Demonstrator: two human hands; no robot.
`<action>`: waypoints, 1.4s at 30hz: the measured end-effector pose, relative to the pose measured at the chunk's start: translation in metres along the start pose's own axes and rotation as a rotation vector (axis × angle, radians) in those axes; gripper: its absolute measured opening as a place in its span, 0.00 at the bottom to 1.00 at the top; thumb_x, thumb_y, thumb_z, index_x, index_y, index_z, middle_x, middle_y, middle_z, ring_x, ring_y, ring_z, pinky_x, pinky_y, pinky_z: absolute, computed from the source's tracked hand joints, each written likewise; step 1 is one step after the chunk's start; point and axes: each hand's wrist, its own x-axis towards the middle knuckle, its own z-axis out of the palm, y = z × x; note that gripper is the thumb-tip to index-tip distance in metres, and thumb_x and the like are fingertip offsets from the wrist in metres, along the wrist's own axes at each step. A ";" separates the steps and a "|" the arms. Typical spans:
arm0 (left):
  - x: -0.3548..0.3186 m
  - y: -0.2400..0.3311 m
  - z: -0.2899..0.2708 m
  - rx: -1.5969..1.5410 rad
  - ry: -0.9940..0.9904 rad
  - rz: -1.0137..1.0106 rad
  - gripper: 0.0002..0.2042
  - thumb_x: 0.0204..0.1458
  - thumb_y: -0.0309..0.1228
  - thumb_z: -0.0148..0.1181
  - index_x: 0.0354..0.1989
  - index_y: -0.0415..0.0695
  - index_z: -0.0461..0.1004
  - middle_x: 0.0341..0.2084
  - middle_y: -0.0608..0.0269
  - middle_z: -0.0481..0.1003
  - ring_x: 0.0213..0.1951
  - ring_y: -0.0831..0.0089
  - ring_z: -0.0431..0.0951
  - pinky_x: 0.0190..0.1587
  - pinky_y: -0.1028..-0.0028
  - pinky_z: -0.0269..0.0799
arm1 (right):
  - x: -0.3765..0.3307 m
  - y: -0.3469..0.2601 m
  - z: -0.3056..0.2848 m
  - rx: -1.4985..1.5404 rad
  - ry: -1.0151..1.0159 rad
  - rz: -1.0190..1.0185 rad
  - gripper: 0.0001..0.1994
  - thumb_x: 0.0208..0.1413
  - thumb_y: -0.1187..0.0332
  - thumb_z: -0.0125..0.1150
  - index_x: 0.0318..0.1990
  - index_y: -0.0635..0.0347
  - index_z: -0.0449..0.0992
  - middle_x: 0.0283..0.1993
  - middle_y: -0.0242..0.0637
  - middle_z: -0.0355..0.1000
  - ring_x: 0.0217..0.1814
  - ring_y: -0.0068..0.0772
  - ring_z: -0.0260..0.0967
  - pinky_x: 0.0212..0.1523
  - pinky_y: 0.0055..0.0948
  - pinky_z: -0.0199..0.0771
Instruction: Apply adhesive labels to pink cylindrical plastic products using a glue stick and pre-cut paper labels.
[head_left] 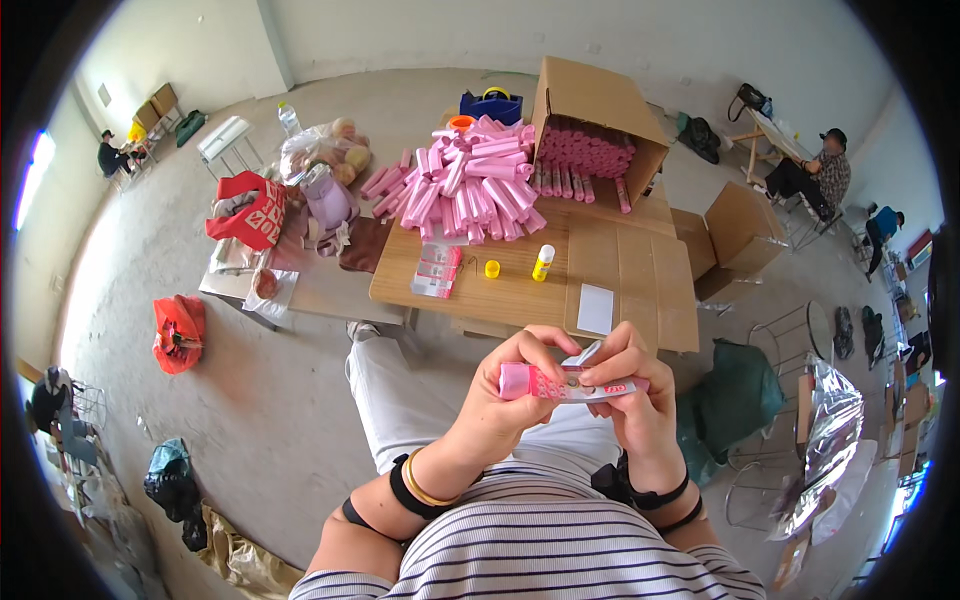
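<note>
Pink roll (548, 386) between 2 hands (490, 400) (645, 412)

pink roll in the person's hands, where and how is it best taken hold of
Likely best by the bare left end of the pink roll, coming from the left: the roll lies sideways, and that rounded end sticks out past the fingers of the left grip. Its middle carries a printed label, partly covered by the right grip.
</note>
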 end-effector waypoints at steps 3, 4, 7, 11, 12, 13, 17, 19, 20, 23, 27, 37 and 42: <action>-0.002 0.002 -0.001 -0.030 -0.019 -0.044 0.09 0.45 0.20 0.64 0.31 0.43 0.69 0.48 0.57 0.65 0.23 0.88 0.67 0.21 0.87 0.61 | 0.001 -0.004 0.001 -0.012 -0.007 -0.005 0.10 0.52 0.77 0.50 0.35 0.64 0.80 0.38 0.34 0.63 0.29 0.17 0.60 0.28 0.16 0.64; -0.002 0.003 -0.001 -0.034 -0.030 -0.060 0.10 0.45 0.20 0.64 0.31 0.43 0.69 0.48 0.57 0.65 0.26 0.87 0.69 0.23 0.87 0.63 | 0.001 -0.005 0.001 -0.012 -0.008 -0.008 0.10 0.52 0.77 0.50 0.35 0.64 0.80 0.38 0.34 0.63 0.29 0.17 0.60 0.28 0.16 0.64; -0.001 -0.002 -0.007 0.081 -0.121 0.013 0.10 0.45 0.20 0.64 0.33 0.44 0.70 0.50 0.56 0.65 0.38 0.83 0.71 0.32 0.84 0.68 | 0.001 -0.011 0.000 -0.008 -0.011 0.023 0.10 0.51 0.77 0.50 0.34 0.64 0.80 0.36 0.34 0.63 0.27 0.17 0.60 0.26 0.16 0.63; 0.001 0.003 -0.005 0.202 -0.209 0.086 0.11 0.44 0.20 0.64 0.35 0.45 0.71 0.50 0.55 0.66 0.48 0.78 0.70 0.42 0.78 0.70 | 0.002 -0.016 -0.003 0.020 -0.015 0.049 0.11 0.49 0.78 0.48 0.33 0.65 0.80 0.34 0.34 0.63 0.25 0.18 0.59 0.24 0.16 0.62; 0.001 0.003 -0.005 0.232 -0.219 0.114 0.11 0.44 0.20 0.64 0.35 0.45 0.71 0.50 0.54 0.66 0.48 0.77 0.70 0.43 0.77 0.71 | 0.002 -0.017 -0.003 0.030 -0.019 0.050 0.11 0.49 0.78 0.48 0.33 0.65 0.79 0.34 0.35 0.63 0.25 0.18 0.59 0.24 0.16 0.62; 0.001 0.004 -0.004 0.260 -0.229 0.141 0.11 0.44 0.21 0.65 0.35 0.45 0.71 0.50 0.54 0.67 0.48 0.76 0.70 0.44 0.76 0.71 | 0.001 -0.018 -0.004 0.040 -0.023 0.053 0.12 0.48 0.79 0.47 0.33 0.65 0.79 0.34 0.35 0.63 0.24 0.18 0.59 0.23 0.17 0.62; 0.003 0.002 -0.007 0.272 -0.265 0.152 0.12 0.43 0.21 0.65 0.35 0.44 0.71 0.48 0.53 0.68 0.42 0.76 0.73 0.39 0.78 0.74 | 0.001 -0.019 -0.005 0.031 -0.030 0.075 0.12 0.47 0.80 0.46 0.33 0.66 0.79 0.34 0.34 0.63 0.24 0.18 0.59 0.23 0.16 0.61; -0.001 0.004 -0.006 0.220 -0.253 0.082 0.11 0.43 0.21 0.66 0.35 0.43 0.71 0.47 0.52 0.68 0.38 0.76 0.74 0.34 0.79 0.75 | 0.001 -0.020 -0.005 0.030 -0.030 0.090 0.13 0.47 0.80 0.45 0.32 0.66 0.79 0.33 0.34 0.62 0.23 0.18 0.59 0.23 0.16 0.62; -0.001 0.002 -0.005 0.207 -0.240 0.084 0.11 0.43 0.21 0.65 0.34 0.43 0.71 0.47 0.52 0.67 0.35 0.77 0.74 0.31 0.80 0.74 | 0.001 -0.021 -0.005 0.032 -0.031 0.088 0.13 0.47 0.80 0.45 0.33 0.66 0.79 0.33 0.34 0.62 0.23 0.18 0.59 0.23 0.16 0.62; -0.001 0.000 -0.003 0.174 -0.218 0.091 0.10 0.44 0.20 0.65 0.34 0.42 0.70 0.45 0.54 0.67 0.31 0.79 0.74 0.28 0.81 0.73 | 0.001 -0.021 -0.006 0.039 -0.032 0.079 0.13 0.46 0.80 0.45 0.33 0.67 0.79 0.33 0.34 0.63 0.23 0.18 0.59 0.23 0.16 0.62; -0.002 0.002 0.000 0.144 -0.227 0.097 0.09 0.46 0.19 0.63 0.33 0.41 0.71 0.45 0.56 0.67 0.31 0.80 0.73 0.29 0.80 0.71 | 0.001 -0.021 -0.006 0.049 -0.032 0.076 0.13 0.47 0.80 0.45 0.33 0.67 0.79 0.33 0.34 0.63 0.23 0.18 0.59 0.23 0.16 0.62; 0.000 -0.001 0.003 0.115 -0.182 0.101 0.11 0.43 0.17 0.62 0.32 0.42 0.67 0.40 0.53 0.67 0.25 0.78 0.73 0.20 0.81 0.70 | 0.001 -0.019 -0.010 0.087 -0.065 0.091 0.13 0.48 0.78 0.46 0.35 0.66 0.79 0.34 0.33 0.62 0.24 0.19 0.61 0.26 0.18 0.64; -0.001 0.007 0.011 0.029 -0.019 -0.020 0.11 0.44 0.15 0.58 0.31 0.43 0.65 0.38 0.56 0.67 0.22 0.82 0.66 0.17 0.85 0.63 | 0.003 -0.024 -0.011 -0.058 -0.140 0.031 0.10 0.47 0.78 0.56 0.39 0.64 0.78 0.37 0.32 0.63 0.34 0.22 0.64 0.32 0.20 0.64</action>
